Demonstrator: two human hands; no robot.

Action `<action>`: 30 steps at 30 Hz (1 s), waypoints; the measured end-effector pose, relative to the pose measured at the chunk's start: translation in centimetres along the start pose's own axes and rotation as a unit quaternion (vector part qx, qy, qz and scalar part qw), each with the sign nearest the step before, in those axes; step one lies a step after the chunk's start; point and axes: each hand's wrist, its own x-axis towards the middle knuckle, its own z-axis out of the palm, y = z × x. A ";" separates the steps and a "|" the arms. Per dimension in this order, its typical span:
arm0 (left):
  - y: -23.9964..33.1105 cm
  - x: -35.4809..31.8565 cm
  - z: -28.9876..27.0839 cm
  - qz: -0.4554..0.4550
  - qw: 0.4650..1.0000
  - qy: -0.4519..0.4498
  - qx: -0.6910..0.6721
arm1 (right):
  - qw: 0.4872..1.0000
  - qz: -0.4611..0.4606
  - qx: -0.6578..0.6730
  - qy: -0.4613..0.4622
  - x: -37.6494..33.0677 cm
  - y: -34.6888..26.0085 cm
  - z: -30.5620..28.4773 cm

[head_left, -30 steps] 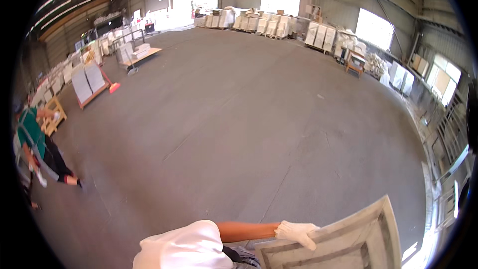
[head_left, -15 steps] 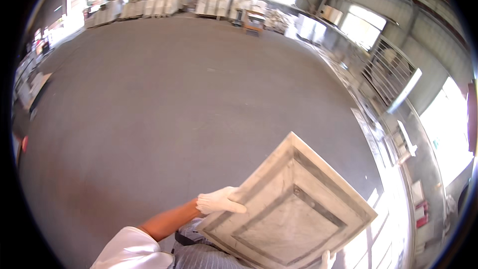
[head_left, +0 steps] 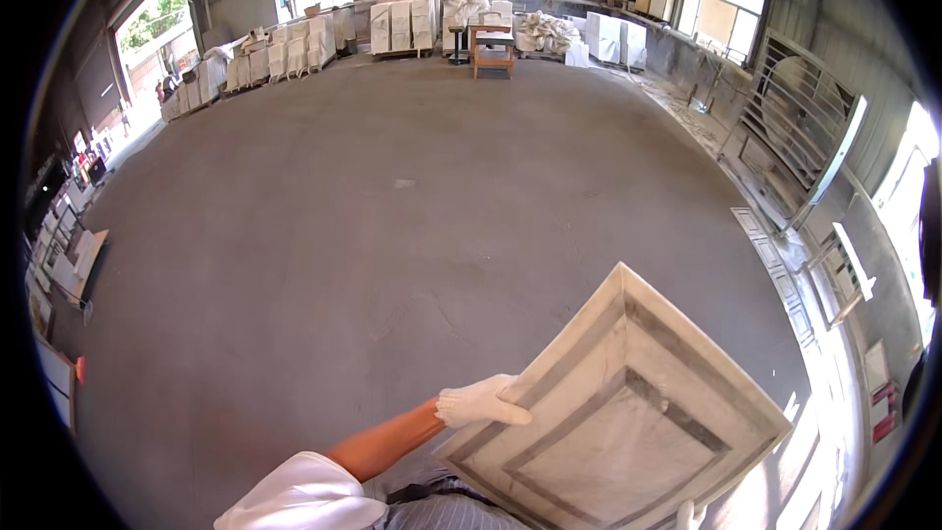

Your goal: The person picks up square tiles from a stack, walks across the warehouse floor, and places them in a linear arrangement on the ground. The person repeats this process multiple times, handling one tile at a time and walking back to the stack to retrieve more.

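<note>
Since 1 second ago, the marble-look panel point(head_left: 618, 437) has come into fuller view, right of your left hand point(head_left: 488, 401), which is clamped on its edge. Your right hand point(head_left: 690, 514) touches the lower edge; I cannot tell its grip. Beyond stands a slatted metal rack point(head_left: 800, 130); farther, a wooden stand point(head_left: 494, 68).

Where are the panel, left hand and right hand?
Panel point(head_left: 620, 447): head view, on its pale inner field.
Left hand point(head_left: 487, 401): head view, on its gloved back.
Right hand point(head_left: 690, 515): head view, on the gloved part showing at the picture's lower edge.
</note>
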 end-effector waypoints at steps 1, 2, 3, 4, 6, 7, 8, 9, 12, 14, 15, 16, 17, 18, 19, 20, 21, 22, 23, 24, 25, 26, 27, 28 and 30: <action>1.0 2.3 -2.0 -0.015 1.000 0.001 -0.024 | 1.000 0.011 0.000 -0.006 3.1 -0.5 1.3; 1.9 4.9 -3.8 -0.018 0.998 -0.003 -0.052 | 1.000 0.008 -0.006 -0.008 6.0 -1.6 3.3; 1.7 7.4 -6.4 -0.015 0.998 -0.019 -0.064 | 1.000 0.005 -0.009 -0.009 8.8 -2.5 4.8; 1.8 9.7 -8.4 -0.019 0.994 -0.030 -0.104 | 1.000 0.003 -0.010 -0.006 11.7 -3.4 6.5; 3.4 16.3 -13.2 -0.012 0.985 -0.044 -0.166 | 1.000 -0.011 -0.003 -0.016 19.8 -5.5 10.5; 4.7 20.0 -15.6 -0.007 0.988 -0.038 -0.149 | 1.000 -0.016 -0.001 -0.017 22.5 -6.7 11.9; 4.0 22.7 -16.4 -0.028 0.988 -0.042 -0.145 | 1.000 -0.004 -0.008 -0.001 23.6 -6.5 11.5; 3.5 25.3 -17.2 -0.050 0.988 -0.048 -0.138 | 1.000 0.009 -0.008 0.008 27.8 -5.9 12.8; 7.2 36.5 -24.9 -0.080 0.996 -0.048 -0.013 | 0.996 -0.083 0.027 0.017 38.0 -5.4 17.3; 9.1 42.3 -29.8 -0.076 0.997 -0.016 -0.010 | 0.991 -0.117 0.061 -0.004 45.1 -4.7 19.3; 10.1 45.8 -31.8 -0.088 0.995 -0.033 -0.026 | 0.993 -0.105 0.047 -0.007 47.4 -5.6 20.3; 11.2 48.8 -33.0 -0.095 0.994 -0.041 -0.042 | 0.993 -0.106 0.046 0.029 48.6 -6.8 21.6; 13.0 52.3 -34.0 -0.088 0.994 -0.047 -0.039 | 0.991 -0.114 0.050 0.058 50.7 -8.3 23.4; 14.3 56.1 -35.4 -0.090 0.994 -0.062 -0.027 | 0.988 -0.119 0.057 0.081 53.2 -9.3 25.0; 15.3 59.8 -36.9 -0.091 0.993 -0.075 -0.017 | 0.988 -0.110 0.065 0.092 55.7 -9.9 25.6; 16.2 63.6 -38.3 -0.090 0.992 -0.090 -0.006 | 0.987 -0.101 0.073 0.104 58.1 -10.4 26.2; 17.2 67.3 -39.6 -0.110 0.988 -0.108 0.005 | 0.986 -0.093 0.080 0.113 60.6 -11.0 26.9; 18.3 71.0 -40.9 -0.129 0.984 -0.125 0.016 | 0.983 -0.098 0.085 0.132 63.4 -11.5 27.8; 18.7 73.9 -42.2 -0.149 0.979 -0.139 0.027 | 0.980 -0.102 0.089 0.149 65.9 -12.2 29.5; 19.0 76.6 -43.4 -0.148 0.979 -0.140 0.028 | 0.977 -0.105 0.093 0.163 68.5 -12.7 30.8; 19.3 79.3 -44.6 -0.145 0.979 -0.139 0.027 | 0.975 -0.104 0.095 0.171 71.2 -12.9 31.8; 20.3 82.8 -45.7 -0.139 0.980 -0.140 0.028 | 0.973 -0.106 0.097 0.180 74.5 -13.8 32.7; 21.1 86.1 -46.7 -0.113 0.985 -0.133 0.018 | 0.971 -0.108 0.100 0.187 77.8 -14.9 33.6; 21.7 89.4 -47.6 -0.086 0.988 -0.125 0.007 | 0.975 -0.114 0.094 0.168 81.6 -16.6 34.5; 23.2 94.9 -49.8 -0.081 0.991 -0.104 0.006 | 0.982 -0.106 0.085 0.130 88.3 -19.6 36.6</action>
